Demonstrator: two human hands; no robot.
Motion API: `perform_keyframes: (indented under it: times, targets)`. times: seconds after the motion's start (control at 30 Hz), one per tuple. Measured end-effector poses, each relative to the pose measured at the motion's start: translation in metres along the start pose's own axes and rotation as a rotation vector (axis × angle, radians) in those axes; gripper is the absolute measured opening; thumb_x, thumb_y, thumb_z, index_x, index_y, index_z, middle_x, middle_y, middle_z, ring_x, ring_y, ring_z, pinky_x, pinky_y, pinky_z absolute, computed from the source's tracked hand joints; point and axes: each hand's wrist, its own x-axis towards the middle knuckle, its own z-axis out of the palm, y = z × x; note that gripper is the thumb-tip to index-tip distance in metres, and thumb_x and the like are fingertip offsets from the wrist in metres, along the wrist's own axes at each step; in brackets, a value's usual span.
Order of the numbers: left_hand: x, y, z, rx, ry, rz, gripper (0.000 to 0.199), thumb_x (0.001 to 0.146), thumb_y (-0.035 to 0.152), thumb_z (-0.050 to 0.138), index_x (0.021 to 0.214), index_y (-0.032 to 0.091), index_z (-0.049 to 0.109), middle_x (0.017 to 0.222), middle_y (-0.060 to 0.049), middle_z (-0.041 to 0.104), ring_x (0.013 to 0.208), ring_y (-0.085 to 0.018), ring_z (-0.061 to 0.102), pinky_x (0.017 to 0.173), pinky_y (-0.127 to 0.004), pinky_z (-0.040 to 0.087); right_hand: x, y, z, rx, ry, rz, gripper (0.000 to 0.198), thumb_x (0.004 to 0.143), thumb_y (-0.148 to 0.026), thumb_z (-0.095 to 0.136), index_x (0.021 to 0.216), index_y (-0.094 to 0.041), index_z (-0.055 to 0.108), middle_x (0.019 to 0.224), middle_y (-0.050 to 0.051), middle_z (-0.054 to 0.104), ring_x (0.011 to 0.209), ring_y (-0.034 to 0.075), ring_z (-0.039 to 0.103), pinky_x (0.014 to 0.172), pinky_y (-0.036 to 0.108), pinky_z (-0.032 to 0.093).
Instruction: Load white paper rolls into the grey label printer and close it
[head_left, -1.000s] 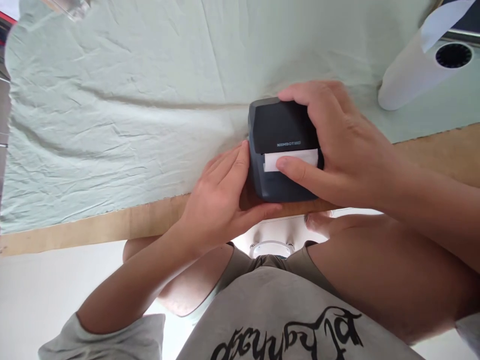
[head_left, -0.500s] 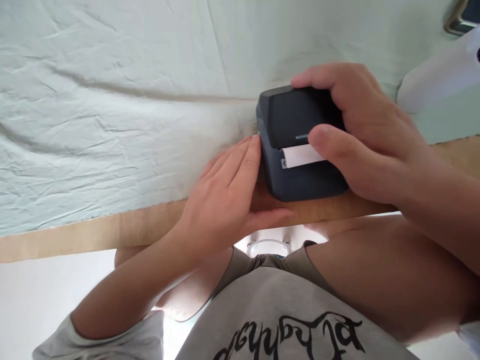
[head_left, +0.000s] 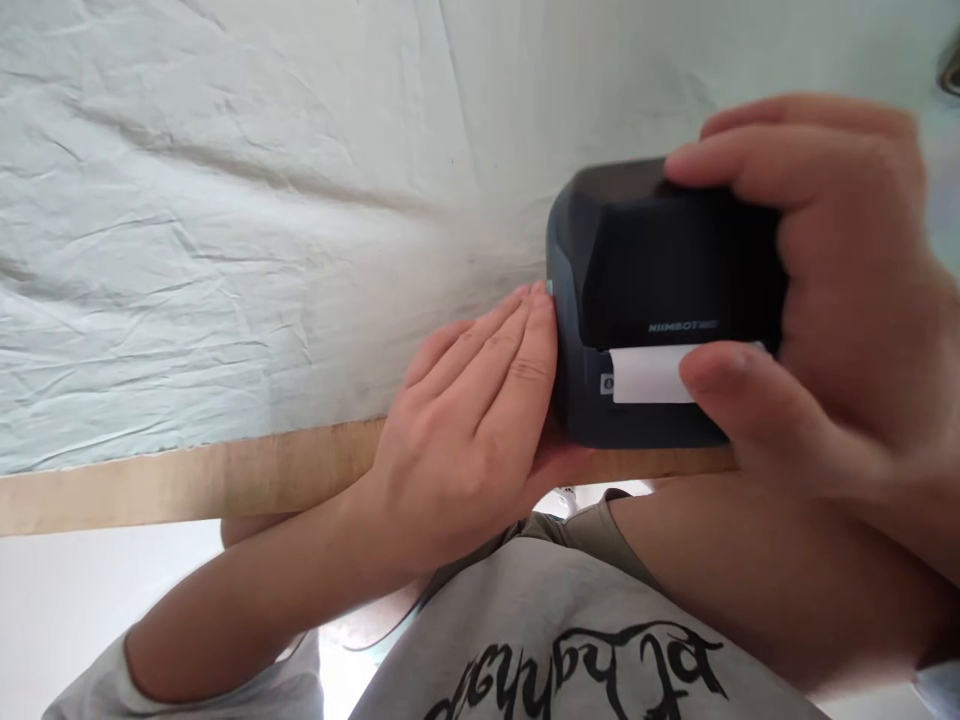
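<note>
A dark, boxy label printer [head_left: 682, 270] marked NIIMBOT sits at the near table edge, with a white paper strip [head_left: 649, 375] sticking out of its front slot. My right hand [head_left: 847, 290] grips it from the right, fingers over the far top edge and thumb lying on the strip. Against the printer's left side, my left hand [head_left: 472, 420] presses with its fingers close together. Its thumb goes toward the printer's underside and is mostly hidden. A small pale bit shows at the left fingertips, too little to name.
A wrinkled pale green cloth [head_left: 262, 200] covers the table, leaving a bare wooden edge [head_left: 300, 465] in front. My legs and shirt [head_left: 540, 620] are just below that edge. Part of a dark object [head_left: 951, 70] shows at the far right.
The label printer has shifted right and toward me and looks larger, its top turned more to my view. Both hands have moved with it. The white object at the right is out of view.
</note>
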Motion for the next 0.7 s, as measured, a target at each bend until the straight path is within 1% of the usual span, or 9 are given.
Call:
perform_keyframes:
  times: [0.03,0.1,0.17,0.23,0.33,0.4,0.47,0.6,0.7]
  targets:
    - [0.001,0.000,0.000,0.002,0.004,-0.021,0.064,0.109,0.046,0.071,0.163,0.024,0.045,0.160,-0.017,0.067,0.153,-0.034,0.063,0.124,-0.054,0.060,0.002,-0.001,0.002,0.012,0.012,0.002,0.063,0.108,-0.065,0.033,0.148,-0.019,0.050,0.150,0.013,0.053,0.155,0.023,0.050,0.138,0.048,0.044]
    - [0.002,-0.001,0.001,-0.006,-0.013,-0.047,0.062,0.110,0.050,0.067,0.163,0.025,0.046,0.162,-0.015,0.066,0.153,-0.034,0.063,0.125,-0.054,0.059,0.006,0.000,0.004,0.046,-0.016,0.032,0.062,0.109,-0.064,0.033,0.149,-0.020,0.052,0.151,0.010,0.054,0.151,0.020,0.053,0.135,0.044,0.048]
    - [0.002,-0.004,0.003,-0.026,-0.052,-0.052,0.064,0.111,0.055,0.063,0.162,0.020,0.047,0.161,-0.019,0.066,0.153,-0.035,0.062,0.125,-0.055,0.058,0.008,0.004,0.004,0.069,-0.094,0.093,0.061,0.110,-0.063,0.032,0.150,-0.023,0.053,0.153,0.008,0.054,0.148,0.017,0.054,0.128,0.037,0.055]
    - [0.001,-0.006,0.004,-0.026,-0.070,-0.060,0.068,0.111,0.059,0.061,0.162,0.016,0.047,0.161,-0.023,0.064,0.154,-0.037,0.061,0.126,-0.056,0.056,0.008,0.009,0.000,0.076,-0.145,0.134,0.061,0.110,-0.065,0.031,0.153,-0.026,0.053,0.155,0.006,0.053,0.148,0.015,0.055,0.128,0.034,0.056]
    - [0.001,-0.008,0.006,0.020,-0.096,-0.087,0.081,0.107,0.065,0.065,0.164,0.012,0.043,0.165,-0.025,0.060,0.154,-0.039,0.060,0.127,-0.056,0.053,0.005,0.016,-0.010,0.080,-0.200,0.161,0.069,0.109,-0.072,0.031,0.160,-0.028,0.044,0.152,0.003,0.055,0.145,0.014,0.056,0.134,0.038,0.053]
    - [0.001,-0.009,0.007,0.052,-0.113,-0.103,0.091,0.103,0.070,0.068,0.166,0.011,0.039,0.166,-0.025,0.057,0.154,-0.039,0.060,0.127,-0.054,0.053,0.001,0.019,-0.014,0.087,-0.228,0.184,0.074,0.108,-0.077,0.029,0.165,-0.030,0.036,0.146,0.002,0.057,0.134,0.011,0.061,0.129,0.040,0.056]
    - [0.001,-0.008,0.008,0.059,-0.108,-0.114,0.093,0.103,0.073,0.066,0.167,0.012,0.038,0.167,-0.024,0.057,0.154,-0.038,0.060,0.127,-0.052,0.053,-0.002,0.020,-0.014,0.116,-0.237,0.194,0.074,0.107,-0.078,0.028,0.165,-0.031,0.035,0.146,0.001,0.056,0.130,0.010,0.062,0.127,0.039,0.057]
    - [0.001,-0.005,0.007,0.025,-0.080,-0.130,0.083,0.107,0.072,0.061,0.167,0.020,0.039,0.165,-0.018,0.060,0.153,-0.035,0.061,0.128,-0.049,0.053,-0.006,0.020,-0.009,0.194,-0.215,0.099,0.071,0.108,-0.076,0.029,0.162,-0.030,0.038,0.158,0.002,0.050,0.147,0.014,0.055,0.137,0.043,0.051]
    - [0.000,-0.001,0.004,0.034,-0.031,-0.107,0.079,0.107,0.068,0.063,0.165,0.019,0.043,0.164,-0.020,0.060,0.153,-0.035,0.061,0.129,-0.048,0.054,-0.007,0.022,-0.008,0.200,-0.238,0.091,0.070,0.109,-0.075,0.029,0.164,-0.032,0.036,0.159,0.001,0.050,0.150,0.016,0.054,0.136,0.046,0.053]
